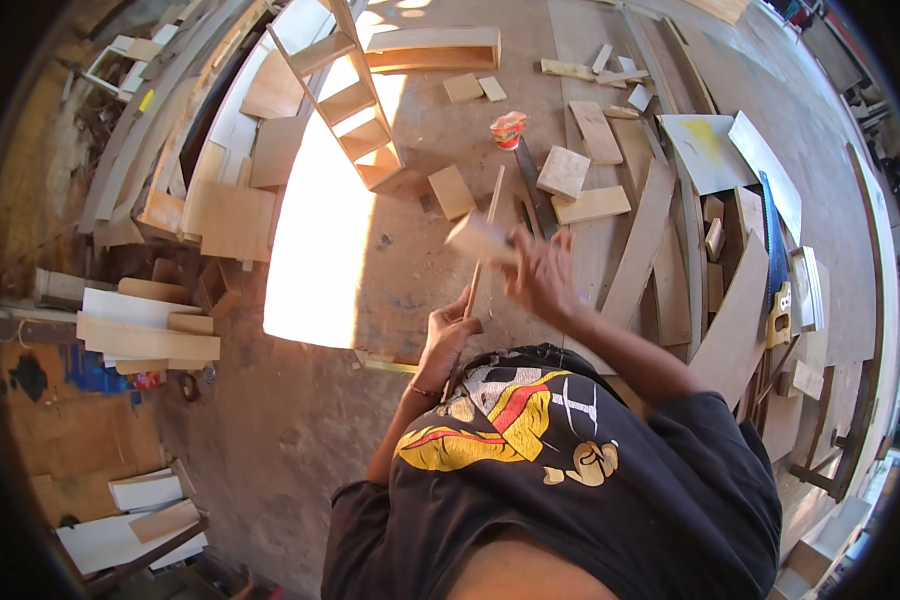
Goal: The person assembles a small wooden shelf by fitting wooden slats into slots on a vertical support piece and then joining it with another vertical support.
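Woodwork caught midway, little to show what is finished

Long, thin brown wooden strip (496, 192) is held at a slant in front of the body, gripped low down by the left hand (450, 335), whose fingers are closed around it. Pale rectangular wooden block (480, 240) is held by its near end in the right hand (542, 275), fingers bent over it; block blurred. Strip is crossed by the block in view; whether the two are touching cannot be told.

Progress: work judged to be under way, both pieces being in hand. No completed change can be made out on the strip; how much is left cannot be told.

Around: red-and-white cup (508, 130) set beyond the strip, beside a dark flat bar (536, 190). Pale wooden shelf frame (348, 103) seen farther left. Blue-bladed handsaw (773, 250) laid among offcuts at right, well apart from the hands.
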The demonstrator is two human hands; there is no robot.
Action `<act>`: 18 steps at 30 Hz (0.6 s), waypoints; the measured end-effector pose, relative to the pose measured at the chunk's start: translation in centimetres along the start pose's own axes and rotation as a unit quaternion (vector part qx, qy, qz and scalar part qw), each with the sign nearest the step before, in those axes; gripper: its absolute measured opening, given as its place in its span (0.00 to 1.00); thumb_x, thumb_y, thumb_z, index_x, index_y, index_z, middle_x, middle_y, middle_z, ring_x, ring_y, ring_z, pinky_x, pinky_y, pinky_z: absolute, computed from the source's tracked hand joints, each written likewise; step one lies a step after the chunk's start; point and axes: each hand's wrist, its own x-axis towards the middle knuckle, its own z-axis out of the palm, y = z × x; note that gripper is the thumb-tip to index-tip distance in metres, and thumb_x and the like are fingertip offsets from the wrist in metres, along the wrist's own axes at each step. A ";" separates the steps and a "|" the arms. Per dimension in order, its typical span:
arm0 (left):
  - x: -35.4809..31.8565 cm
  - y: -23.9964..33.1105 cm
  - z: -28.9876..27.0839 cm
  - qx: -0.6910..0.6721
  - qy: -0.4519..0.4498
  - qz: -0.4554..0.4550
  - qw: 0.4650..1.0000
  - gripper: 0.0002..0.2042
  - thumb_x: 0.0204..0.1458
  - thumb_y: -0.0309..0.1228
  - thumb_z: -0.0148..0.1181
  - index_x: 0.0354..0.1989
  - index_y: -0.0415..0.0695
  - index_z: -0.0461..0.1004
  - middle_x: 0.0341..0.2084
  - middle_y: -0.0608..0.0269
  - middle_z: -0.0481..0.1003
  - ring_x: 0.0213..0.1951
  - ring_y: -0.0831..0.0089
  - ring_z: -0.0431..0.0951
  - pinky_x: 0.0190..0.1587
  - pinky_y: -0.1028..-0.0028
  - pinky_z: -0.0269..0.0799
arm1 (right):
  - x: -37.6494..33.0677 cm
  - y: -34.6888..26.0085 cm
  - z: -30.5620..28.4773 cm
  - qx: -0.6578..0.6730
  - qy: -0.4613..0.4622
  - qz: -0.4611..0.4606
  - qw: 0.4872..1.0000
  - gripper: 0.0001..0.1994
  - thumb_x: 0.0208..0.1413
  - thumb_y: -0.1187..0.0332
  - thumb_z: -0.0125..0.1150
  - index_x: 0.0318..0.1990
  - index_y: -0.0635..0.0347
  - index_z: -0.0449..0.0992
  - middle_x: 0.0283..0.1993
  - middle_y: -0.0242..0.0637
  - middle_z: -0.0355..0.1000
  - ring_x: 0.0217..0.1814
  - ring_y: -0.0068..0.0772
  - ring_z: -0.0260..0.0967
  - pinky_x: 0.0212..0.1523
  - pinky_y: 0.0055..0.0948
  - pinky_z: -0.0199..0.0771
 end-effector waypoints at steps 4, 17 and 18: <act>0.5 -1.9 -0.7 -0.032 -0.025 0.009 0.999 0.31 0.36 0.20 0.53 0.56 0.35 0.62 0.31 0.70 0.73 0.29 0.84 0.68 0.34 0.84 0.66 | -3.1 -1.9 -1.0 0.064 -0.032 -0.043 0.996 0.18 0.42 0.60 0.64 0.37 0.54 0.63 0.20 0.34 0.68 0.23 0.38 0.66 0.40 0.42 0.49; 0.0 0.3 0.1 -0.018 0.009 0.000 1.000 0.33 0.36 0.20 0.53 0.58 0.33 0.59 0.38 0.66 0.72 0.33 0.83 0.70 0.36 0.84 0.67 | 3.9 2.2 0.1 -0.020 -0.035 0.029 0.999 0.17 0.44 0.60 0.61 0.37 0.56 0.63 0.24 0.40 0.71 0.27 0.42 0.69 0.41 0.44 0.49; -0.1 0.0 -0.1 -0.028 0.003 0.000 1.000 0.33 0.36 0.20 0.53 0.58 0.33 0.59 0.39 0.66 0.72 0.33 0.83 0.70 0.36 0.83 0.67 | 1.6 1.2 -0.2 -0.016 -0.056 -0.002 0.998 0.17 0.44 0.60 0.62 0.38 0.55 0.63 0.24 0.39 0.71 0.27 0.41 0.69 0.41 0.44 0.49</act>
